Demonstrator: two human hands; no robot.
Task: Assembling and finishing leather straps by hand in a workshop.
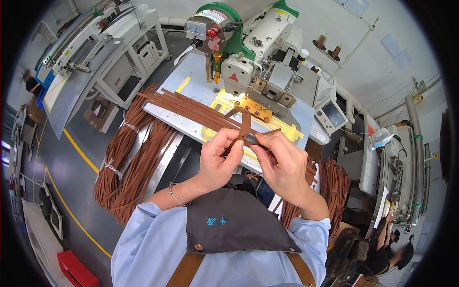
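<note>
Both my hands meet in front of the sewing machine [258, 57], above the near edge of its table. Between them is a brown strap [245, 124], bent into a loop that rises above my fingers. My left hand [221, 155] pinches the strap between thumb and forefinger. From the other side my right hand [282, 160] grips it close to the left fingertips; the exact join is partly hidden by the fingers. Behind the hands, several flat brown straps [191, 107] lie side by side across the table, reaching toward the yellow-taped metal plate [256, 109] under the machine head.
Tied bundles of brown straps [114, 158] hang off the table's left side, and more straps [334, 186] hang at the right. A control screen [332, 115] stands right of the machine. Another person [387, 248] works at the lower right. A red box [76, 269] sits lower left.
</note>
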